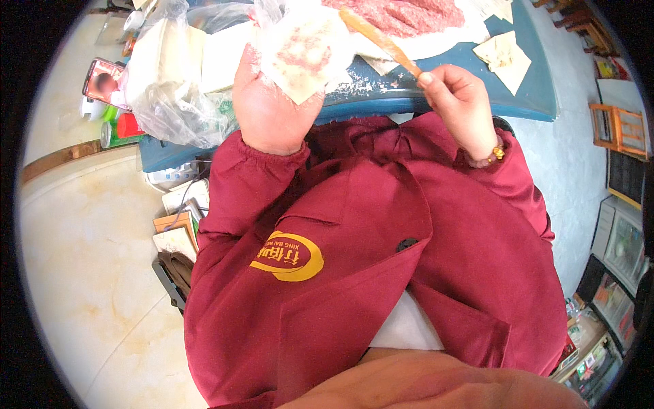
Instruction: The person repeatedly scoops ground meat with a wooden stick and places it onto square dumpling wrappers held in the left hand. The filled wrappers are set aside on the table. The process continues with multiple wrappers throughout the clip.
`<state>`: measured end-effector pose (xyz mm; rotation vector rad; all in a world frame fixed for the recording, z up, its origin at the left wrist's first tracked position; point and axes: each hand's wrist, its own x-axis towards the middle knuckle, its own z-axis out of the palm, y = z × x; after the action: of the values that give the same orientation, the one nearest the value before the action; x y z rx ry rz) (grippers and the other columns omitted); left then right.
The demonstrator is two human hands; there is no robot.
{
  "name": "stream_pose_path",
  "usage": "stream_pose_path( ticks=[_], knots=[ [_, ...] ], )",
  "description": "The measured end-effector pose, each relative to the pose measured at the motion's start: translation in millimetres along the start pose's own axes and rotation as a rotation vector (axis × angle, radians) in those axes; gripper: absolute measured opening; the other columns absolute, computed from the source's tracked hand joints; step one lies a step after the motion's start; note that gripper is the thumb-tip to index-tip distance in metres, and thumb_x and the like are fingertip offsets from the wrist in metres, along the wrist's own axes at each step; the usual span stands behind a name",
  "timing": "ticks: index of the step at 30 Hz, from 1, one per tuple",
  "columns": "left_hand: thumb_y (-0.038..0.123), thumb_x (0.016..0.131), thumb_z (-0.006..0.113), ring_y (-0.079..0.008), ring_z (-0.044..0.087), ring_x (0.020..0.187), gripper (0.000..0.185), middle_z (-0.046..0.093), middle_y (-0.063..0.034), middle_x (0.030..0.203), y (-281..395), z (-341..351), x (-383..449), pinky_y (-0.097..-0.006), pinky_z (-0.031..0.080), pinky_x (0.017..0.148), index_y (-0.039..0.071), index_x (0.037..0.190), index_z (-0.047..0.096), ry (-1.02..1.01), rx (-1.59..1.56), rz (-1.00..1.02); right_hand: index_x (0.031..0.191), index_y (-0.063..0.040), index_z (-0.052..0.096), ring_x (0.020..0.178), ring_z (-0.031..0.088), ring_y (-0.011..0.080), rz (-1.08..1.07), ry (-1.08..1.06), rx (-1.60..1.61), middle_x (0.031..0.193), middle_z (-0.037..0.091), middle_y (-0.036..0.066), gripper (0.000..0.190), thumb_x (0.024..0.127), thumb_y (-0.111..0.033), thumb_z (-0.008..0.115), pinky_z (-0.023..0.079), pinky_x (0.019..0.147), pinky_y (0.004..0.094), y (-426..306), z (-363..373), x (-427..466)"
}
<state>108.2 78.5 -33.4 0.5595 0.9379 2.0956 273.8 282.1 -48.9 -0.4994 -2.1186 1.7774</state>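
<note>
Palm up, my left hand carries a pale square dough wrapper with pink smears across it, its near corner hanging over the palm. Flour whitens the fingers. Between thumb and fingers of my right hand is the end of a flat wooden spatula, whose far tip lies at the edge of a mound of pink minced meat. The meat rests on a white surface. A stack of pale wrappers, partly in clear plastic, is left of my left hand.
Crumbs and flour dot the blue table near its front edge. A loose wrapper lies at the right. On the left are a smartphone and a green can. A power strip sits below the table's left side.
</note>
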Motion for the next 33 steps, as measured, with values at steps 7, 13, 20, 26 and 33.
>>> stream_pose_path(
  ticks=[7,13,20,26,33],
  knots=[
    [0.043,0.100,0.033,-0.0338,0.039,0.138,0.063,0.043,-0.0171,0.149,15.2,13.4,8.7,-0.0497,0.029,0.114,0.001,0.148,0.033,0.155,-0.183,-0.043,0.086,-0.002,0.068,0.056,0.051,0.0127,-0.200,0.039,-0.441,0.063,0.058,0.006,0.019,0.091,-0.020,0.069,0.043,0.054,0.0299,5.0,-35.1,0.8],
    [0.042,0.100,0.034,-0.0363,0.037,0.140,0.063,0.040,-0.0190,0.151,15.0,-27.2,14.7,-0.0500,0.026,0.116,0.000,0.148,0.034,-0.147,-0.640,-0.108,0.084,-0.008,0.067,0.067,0.065,0.0311,-0.631,0.143,-1.219,0.073,0.064,0.011,0.014,0.086,-0.022,0.069,0.051,0.060,0.0394,-18.7,-72.8,22.6],
    [0.040,0.101,0.033,-0.0390,0.030,0.143,0.063,0.032,-0.0204,0.155,12.4,-30.2,12.8,-0.0545,0.022,0.117,0.002,0.150,0.030,-0.140,-0.734,-0.120,0.083,-0.008,0.069,0.065,0.063,0.0299,-0.686,0.012,-1.049,0.070,0.061,0.010,0.010,0.082,-0.016,0.073,0.050,0.059,0.0392,-13.4,-74.5,18.4],
    [0.036,0.101,0.032,-0.0375,0.030,0.144,0.060,0.031,-0.0188,0.156,16.0,39.9,17.6,-0.0539,0.021,0.117,0.003,0.150,0.029,0.289,-0.147,-0.087,0.085,-0.006,0.069,0.066,0.062,0.0279,-0.794,0.273,-0.825,0.073,0.062,0.008,0.014,0.077,-0.013,0.078,0.050,0.059,0.0356,-15.6,-33.7,24.4],
    [0.033,0.100,0.033,-0.0371,0.030,0.143,0.058,0.034,-0.0192,0.154,10.7,-6.5,23.6,-0.0553,0.022,0.117,0.003,0.149,0.032,-0.248,-0.702,-0.140,0.085,-0.007,0.070,0.068,0.064,0.0259,-0.847,0.353,-0.844,0.076,0.065,0.007,0.017,0.072,-0.012,0.081,0.051,0.061,0.0348,-15.1,-43.3,22.1]
  ],
)
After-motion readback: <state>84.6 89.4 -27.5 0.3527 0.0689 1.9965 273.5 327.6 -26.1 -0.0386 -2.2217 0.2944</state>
